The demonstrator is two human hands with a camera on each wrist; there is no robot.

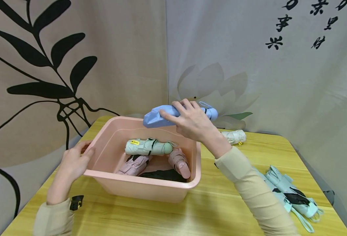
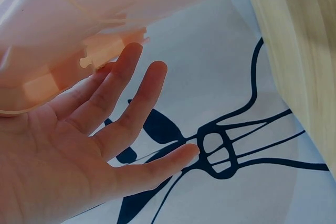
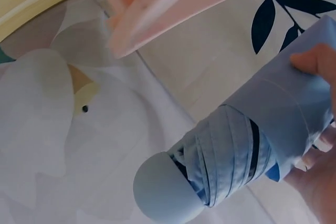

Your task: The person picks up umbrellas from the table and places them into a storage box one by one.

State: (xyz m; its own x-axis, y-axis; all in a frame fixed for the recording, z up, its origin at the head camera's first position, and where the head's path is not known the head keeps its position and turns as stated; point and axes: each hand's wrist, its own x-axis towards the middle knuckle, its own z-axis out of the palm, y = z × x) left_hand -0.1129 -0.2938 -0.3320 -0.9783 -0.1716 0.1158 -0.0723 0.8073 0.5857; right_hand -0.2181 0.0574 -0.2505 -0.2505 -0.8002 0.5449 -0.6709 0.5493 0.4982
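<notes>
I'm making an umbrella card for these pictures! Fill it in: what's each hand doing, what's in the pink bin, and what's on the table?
Right hand: holds the blue folding umbrella, near the bin's back rim
Left hand: touches the left rim of the pink bin
Inside bin: mint umbrella, lilac-pink umbrella, dusty-pink umbrella, black item
On wooden table: white umbrella at the back, mint umbrellas on the right
Unclear: what the black item is, because it's partly hidden

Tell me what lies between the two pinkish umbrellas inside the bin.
Head view: bare bin floor, with a green umbrella behind and a black item in front.
</notes>
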